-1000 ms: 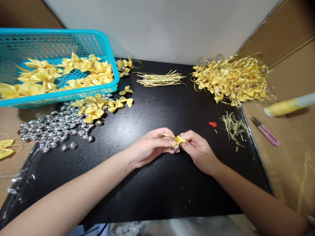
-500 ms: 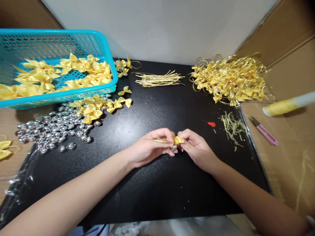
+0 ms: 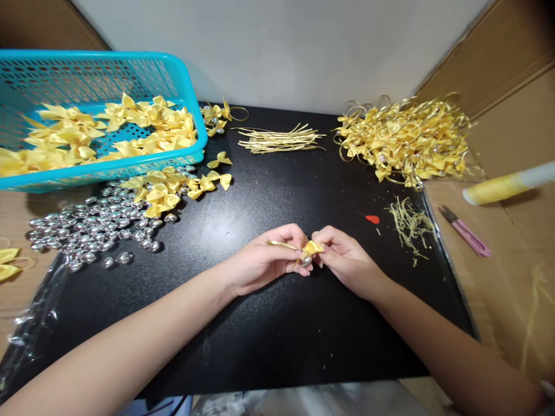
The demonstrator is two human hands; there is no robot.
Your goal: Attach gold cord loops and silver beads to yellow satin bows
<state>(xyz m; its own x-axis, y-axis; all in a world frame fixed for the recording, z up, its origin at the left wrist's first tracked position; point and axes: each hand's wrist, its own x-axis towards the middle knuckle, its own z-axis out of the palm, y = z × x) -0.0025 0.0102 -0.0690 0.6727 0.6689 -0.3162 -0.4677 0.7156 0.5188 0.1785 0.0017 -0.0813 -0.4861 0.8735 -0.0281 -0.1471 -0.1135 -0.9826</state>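
Observation:
Between my two hands, over the front middle of the black table, is a small yellow ribbon bow (image 3: pixel 313 248). A silver bell (image 3: pixel 306 261) hangs just under it. My left hand (image 3: pixel 273 254) is closed, pinching the bow from the left, and a gold cord (image 3: pixel 281 245) juts out over its fingers. From the other side my right hand (image 3: pixel 344 260) is closed with thumb and finger on the bow's right edge. The fingers partly hide how cord, bell and bow are joined.
A blue basket (image 3: pixel 197 124) of yellow bows stands at left, with loose bows (image 3: pixel 162 190) and silver bells (image 3: pixel 104 222) before it. Gold cords (image 3: pixel 280 140) lie at the back. At right are a finished-looking bow pile (image 3: pixel 403 138), cord scraps (image 3: pixel 410 225), a red-headed needle threader (image 3: pixel 372 219) and pink snips (image 3: pixel 470 237).
The gold cord's end over my left hand has tilted slightly upward. Both hands keep nearly the same place and their hold on the bow.

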